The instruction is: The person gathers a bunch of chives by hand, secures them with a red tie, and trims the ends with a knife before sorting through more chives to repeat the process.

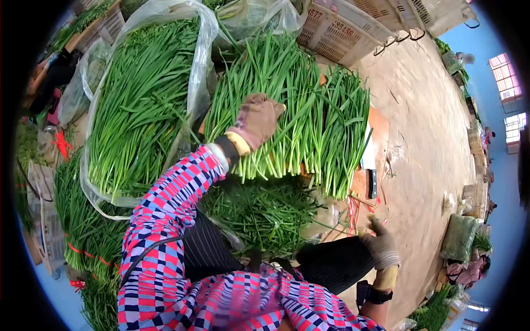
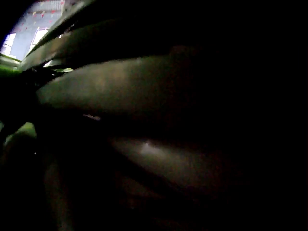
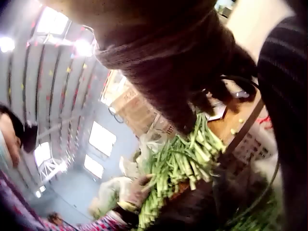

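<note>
green stalks (image 1: 309,113): long, thin, flat-leaved, dark green, paling to near-white at the cut ends | state: heaping thick and loose, tips tangling | pose: lying flat, side by side, ends facing the person, leaves fanning away | loc: resting on orange-brown tabletop (image 1: 380,122), ends lining its near edge

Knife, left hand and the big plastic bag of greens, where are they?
Knife (image 1: 373,185): head view, on its black handle.
Left hand (image 1: 257,122): head view, back of the glove.
Big plastic bag (image 1: 205,59): head view, right rim.

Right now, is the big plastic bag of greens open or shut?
Open: the bag's rim is spread wide around the greens, which show uncovered inside.
</note>
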### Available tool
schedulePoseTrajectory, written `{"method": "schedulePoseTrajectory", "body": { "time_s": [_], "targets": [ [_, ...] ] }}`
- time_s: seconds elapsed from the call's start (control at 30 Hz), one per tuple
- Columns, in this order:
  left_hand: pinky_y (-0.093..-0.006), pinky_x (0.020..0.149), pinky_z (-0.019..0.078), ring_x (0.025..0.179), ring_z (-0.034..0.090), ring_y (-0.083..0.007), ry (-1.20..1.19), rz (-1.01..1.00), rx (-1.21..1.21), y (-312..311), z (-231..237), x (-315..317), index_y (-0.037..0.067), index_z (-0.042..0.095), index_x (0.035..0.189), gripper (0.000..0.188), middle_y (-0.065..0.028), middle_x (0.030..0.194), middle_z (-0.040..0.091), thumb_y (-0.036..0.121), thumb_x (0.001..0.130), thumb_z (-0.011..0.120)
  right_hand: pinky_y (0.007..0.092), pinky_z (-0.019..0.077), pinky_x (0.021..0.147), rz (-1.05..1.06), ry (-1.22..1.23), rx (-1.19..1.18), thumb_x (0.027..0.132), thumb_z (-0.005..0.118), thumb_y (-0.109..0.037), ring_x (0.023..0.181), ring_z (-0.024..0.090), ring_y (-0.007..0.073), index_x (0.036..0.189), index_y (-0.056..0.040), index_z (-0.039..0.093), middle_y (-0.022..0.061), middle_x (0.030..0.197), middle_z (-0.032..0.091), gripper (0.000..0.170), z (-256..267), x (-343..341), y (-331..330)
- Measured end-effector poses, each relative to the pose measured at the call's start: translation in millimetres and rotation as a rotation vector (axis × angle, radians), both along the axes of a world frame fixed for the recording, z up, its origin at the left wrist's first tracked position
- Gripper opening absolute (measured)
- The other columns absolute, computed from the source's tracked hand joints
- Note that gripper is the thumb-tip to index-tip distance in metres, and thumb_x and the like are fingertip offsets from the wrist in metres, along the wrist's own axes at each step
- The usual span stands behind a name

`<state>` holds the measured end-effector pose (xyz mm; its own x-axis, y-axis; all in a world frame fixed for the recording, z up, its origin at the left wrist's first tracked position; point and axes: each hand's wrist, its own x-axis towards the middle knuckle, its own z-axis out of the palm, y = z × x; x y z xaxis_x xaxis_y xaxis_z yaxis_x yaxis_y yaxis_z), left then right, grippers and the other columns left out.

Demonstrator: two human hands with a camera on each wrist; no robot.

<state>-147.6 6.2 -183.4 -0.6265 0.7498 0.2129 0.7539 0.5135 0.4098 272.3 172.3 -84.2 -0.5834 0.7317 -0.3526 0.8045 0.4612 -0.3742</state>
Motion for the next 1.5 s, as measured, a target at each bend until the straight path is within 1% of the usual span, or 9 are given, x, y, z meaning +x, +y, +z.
{"method": "schedulePoseTrajectory", "body": {
  "time_s": [0.1,0.23,0.6,0.67,0.8,1.0,1.03,1.23,1.5],
  "targets": [
    [-0.0332,0.104,0.0339,0.104,0.057,-0.0139,-0.158,-0.034,-0.050,-5.7,-5.5,-0.2,0.025,0.063,0.116,0.034,0.0016,0.112,0.064,0.023,0.082,0.060,0.0342,0.0523,0.082,-0.108,0.127,0.367,0.073,0.077,-0.019,0.095,0.067,0.0261,0.119,-0.0038,0.060,0.0165,0.101,0.068,0.051,51.5,-38.1,29.2],
    [-0.0330,0.102,0.0374,0.101,0.058,-0.0161,0.001,0.052,-0.180,-6.4,-0.7,0.8,0.021,0.061,0.120,0.040,-0.0001,0.109,0.065,0.021,0.080,0.063,0.0373,0.0492,0.086,0.496,0.486,0.396,0.085,0.064,-0.019,0.099,0.064,0.0295,0.121,-0.0065,0.060,0.0183,0.107,0.066,0.037,101.3,-190.1,47.2],
    [-0.0379,0.085,0.0468,0.087,0.057,-0.0243,-0.001,0.187,-0.213,-5.0,22.0,2.9,0.004,0.056,0.124,0.052,-0.0108,0.091,0.063,0.010,0.072,0.062,0.0447,0.0434,0.098,0.692,0.024,0.315,0.089,0.049,-0.019,0.121,0.050,0.0355,0.133,-0.0151,0.049,0.0174,0.136,0.048,0.044,-76.5,-576.5,161.7],
    [-0.0391,0.082,0.0455,0.082,0.056,-0.0271,-0.025,0.130,-0.023,-7.4,10.6,0.2,0.004,0.057,0.124,0.055,-0.0108,0.084,0.062,0.008,0.069,0.062,0.0443,0.0404,0.101,0.305,0.152,0.115,0.091,0.045,-0.018,0.126,0.046,0.0356,0.134,-0.0131,0.049,0.0165,0.140,0.044,0.043,-100.6,-582.0,155.9],
    [-0.0400,0.082,0.0435,0.085,0.055,-0.0305,-0.022,0.052,0.161,-9.8,4.8,1.0,0.007,0.058,0.125,0.058,-0.0112,0.088,0.061,0.012,0.067,0.066,0.0423,0.0496,0.089,0.662,-0.244,0.504,0.092,0.048,-0.022,0.107,0.060,0.0349,0.123,-0.0175,0.060,0.0121,0.119,0.062,0.033,-94.7,-594.2,164.0],
    [-0.0434,0.099,0.0321,0.111,0.047,-0.0278,0.304,-0.137,-0.066,-4.8,33.7,12.0,0.020,0.062,0.121,0.042,-0.0064,0.117,0.057,0.028,0.080,0.058,0.0303,0.0532,0.048,1.072,0.214,1.375,0.093,0.045,-0.014,0.055,0.063,0.0184,0.121,-0.0380,0.058,0.0066,0.069,0.063,0.039,-8.7,-558.8,175.2],
    [-0.0467,0.103,0.0261,0.118,0.041,-0.0291,0.283,-0.174,-0.107,-2.8,31.5,10.6,0.021,0.062,0.120,0.040,-0.0041,0.122,0.055,0.031,0.082,0.055,0.0304,0.0558,0.065,0.997,0.119,1.491,0.092,0.045,-0.011,0.052,0.062,0.0209,0.127,-0.0326,0.055,0.0068,0.068,0.062,0.043,20.8,-536.5,144.5],
    [-0.0547,0.113,0.0096,0.140,0.022,-0.0318,0.192,-0.297,-0.208,0.7,22.8,14.6,0.021,0.060,0.122,0.038,0.0011,0.138,0.048,0.037,0.090,0.046,0.0409,0.0489,0.083,0.877,0.309,1.618,0.093,0.051,-0.029,0.068,0.064,0.0227,0.096,-0.0111,0.068,0.0053,0.072,0.066,0.024,116.4,-520.3,135.4],
    [-0.0465,0.112,0.0187,0.132,0.037,-0.0235,-0.109,-0.321,0.120,-0.2,-11.6,16.6,0.021,0.051,0.130,0.040,-0.0016,0.137,0.046,0.038,0.095,0.039,0.0357,0.0510,0.056,0.444,0.408,1.902,0.092,0.049,-0.022,0.067,0.065,0.0199,0.099,-0.0273,0.064,0.0028,0.074,0.065,0.018,201.0,-514.6,143.8]
  ]
}}
